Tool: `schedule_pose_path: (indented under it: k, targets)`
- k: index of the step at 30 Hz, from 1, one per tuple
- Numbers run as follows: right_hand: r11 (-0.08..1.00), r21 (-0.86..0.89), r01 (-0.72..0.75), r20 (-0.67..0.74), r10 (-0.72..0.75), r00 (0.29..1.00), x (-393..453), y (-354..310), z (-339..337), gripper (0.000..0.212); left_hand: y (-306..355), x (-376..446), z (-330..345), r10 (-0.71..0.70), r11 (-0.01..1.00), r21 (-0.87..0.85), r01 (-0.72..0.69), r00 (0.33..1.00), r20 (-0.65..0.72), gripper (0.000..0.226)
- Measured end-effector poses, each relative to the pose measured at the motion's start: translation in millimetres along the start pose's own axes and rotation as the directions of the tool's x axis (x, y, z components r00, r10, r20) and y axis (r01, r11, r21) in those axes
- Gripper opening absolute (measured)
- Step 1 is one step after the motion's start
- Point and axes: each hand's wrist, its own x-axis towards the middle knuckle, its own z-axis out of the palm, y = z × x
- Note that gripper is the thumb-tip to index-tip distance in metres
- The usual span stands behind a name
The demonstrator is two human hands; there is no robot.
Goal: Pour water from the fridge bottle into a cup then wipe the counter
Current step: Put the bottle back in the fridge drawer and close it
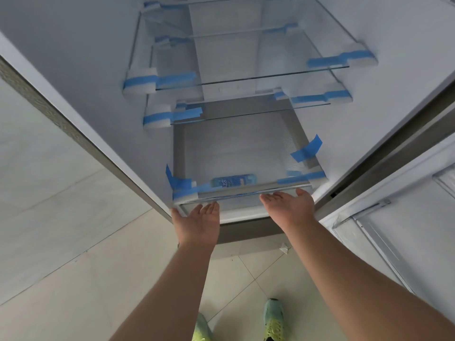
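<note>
Progress: the task is judged to be at its very start; the fridge (81,77) is seen standing open, but nothing has been lifted out, no cup and no desk are shown, and pouring and wiping are all left to be done.
Left hand (198,223): held spread, palm up, with the fingertips at the left near edge of the bottom drawer (236,166); nothing is held in it.
Bottle (234,181): seen lying on its side inside the drawer, near its front wall, between the two hands and just beyond them.
Right hand (289,205): also spread and palm up, fingers laid against the drawer's front lip on the right; nothing is gripped.
In the way: the bottle is shut in under the drawer's cover and front lip, which are strapped down with blue tape (306,150) at the corners.
Around: two glass shelves (246,80) above are taped too; the open door (394,230) is seen at right, and tiled floor (73,279) and green shoes (273,318) below.
</note>
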Motion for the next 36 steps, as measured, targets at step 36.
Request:
schedule_pose_path:
  k: [36]
  targets:
    - [-0.38,-0.925,0.003,0.38,-0.924,0.033,-431.8,23.0,-105.9,0.051,-187.2,-355.5,117.6,-0.906,-0.158,-0.452,-0.878,-0.053,0.42,0.067]
